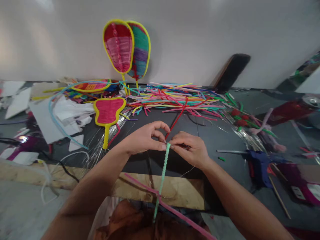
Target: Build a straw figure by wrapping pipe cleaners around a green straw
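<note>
A mint-green pipe cleaner (164,166), its upper part tightly coiled, runs down from my fingertips toward my lap. My left hand (148,138) is closed at its top end, thumb against it and the other fingers curled above. From the other side my right hand (191,148) pinches the same end; a thin wire shows by its fingers. A pink pipe cleaner (180,215) crosses the green one lower down. Just beyond my fingertips, a red pipe cleaner (178,116) slants up toward the pile. What exactly lies between the fingertips is too small to tell.
Pipe cleaners (172,100) lie heaped at the back. Yellow-edged paddle shapes, one pink and red (118,46), lean on the wall near a phone (232,73). A small pink one (107,113) lies left. A blue glue gun (260,166) and a can (287,113) are right.
</note>
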The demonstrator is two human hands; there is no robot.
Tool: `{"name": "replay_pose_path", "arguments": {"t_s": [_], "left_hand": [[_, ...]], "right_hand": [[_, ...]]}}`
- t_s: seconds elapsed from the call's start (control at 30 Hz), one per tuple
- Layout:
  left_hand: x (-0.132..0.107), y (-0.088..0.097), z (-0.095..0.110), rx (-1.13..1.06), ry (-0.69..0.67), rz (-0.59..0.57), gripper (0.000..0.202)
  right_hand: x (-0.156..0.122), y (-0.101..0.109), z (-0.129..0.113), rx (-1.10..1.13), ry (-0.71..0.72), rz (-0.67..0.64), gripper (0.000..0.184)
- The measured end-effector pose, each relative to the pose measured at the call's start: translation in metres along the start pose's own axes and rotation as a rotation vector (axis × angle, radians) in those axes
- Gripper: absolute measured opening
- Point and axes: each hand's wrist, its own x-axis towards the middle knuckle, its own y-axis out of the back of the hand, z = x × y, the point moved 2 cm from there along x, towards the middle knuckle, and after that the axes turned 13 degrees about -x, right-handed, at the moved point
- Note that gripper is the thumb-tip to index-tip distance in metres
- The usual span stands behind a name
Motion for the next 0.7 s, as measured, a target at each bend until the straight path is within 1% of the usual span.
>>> {"name": "replay_pose_path", "arguments": {"t_s": [0.2, 0.33, 0.4, 0.47, 0.53, 0.63, 0.7], "left_hand": [[0.002, -0.001, -0.001, -0.021, 0.011, -0.041, 0.041], [0.005, 0.000, -0.001, -0.017, 0.040, -0.064, 0.040], [0.004, 0.000, 0.000, 0.027, 0.008, -0.072, 0.036], [0.002, -0.001, 0.004, 0.123, -0.076, -0.067, 0.031], [-0.004, -0.003, 0.007, 0.283, -0.192, -0.047, 0.028], [-0.013, -0.005, 0.009, 0.648, -0.396, 0.044, 0.023], [-0.018, -0.006, 0.005, 0.887, -0.550, 0.123, 0.016]], "right_hand": [[0.002, 0.000, -0.002, -0.059, 0.044, -0.031, 0.015], [0.002, 0.000, -0.001, -0.055, 0.033, -0.056, 0.016], [0.002, 0.001, 0.000, -0.041, 0.005, -0.052, 0.015], [0.001, 0.001, 0.000, -0.015, -0.047, -0.033, 0.013], [0.000, 0.000, 0.001, 0.025, -0.096, -0.016, 0.012], [-0.002, -0.002, 0.001, 0.082, -0.144, -0.007, 0.011], [-0.002, -0.004, 0.002, 0.107, -0.178, -0.001, 0.009]]}}
